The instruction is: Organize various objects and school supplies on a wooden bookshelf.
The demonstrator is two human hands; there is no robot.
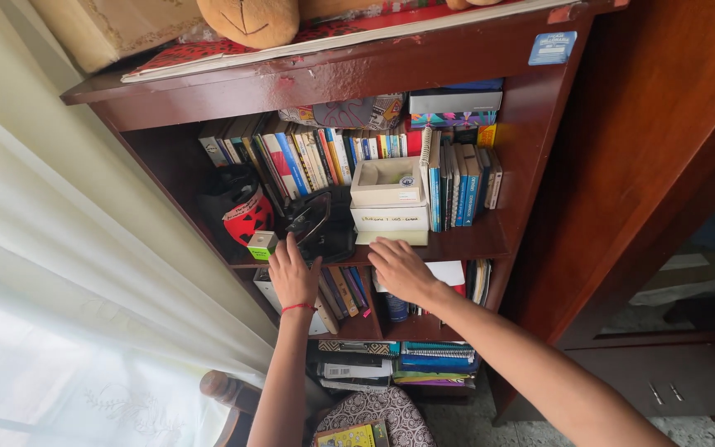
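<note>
From the head camera, my left hand (293,277) reaches up to the front edge of the middle shelf (473,246) of the dark wooden bookcase, a red band around its wrist. Its fingers (281,252) are stretched nearly straight and close together, gripping nothing that I can see; their tips lie against the bottom of a black bag-like object (322,225) sitting on that shelf. Just left of those fingertips stands a small green and white box (261,244), near but apart. Further left, beyond it, is a red and black helmet-shaped thing (247,217).

My right hand (400,269) lies palm down, fingers (384,248) loosely spread and flat, closed on nothing. Their tips touch the lower edge of a stack of white boxes (389,203), the top one open. Immediately right of that stack, upright blue-spined books (459,186) fill the shelf. Behind and above both hands runs a row of leaning books (308,157).

Below my palms, the next shelf holds tilted books (343,290) and a white sheet (448,271) just right of my right wrist. To my left hangs a pale curtain (59,273).
</note>
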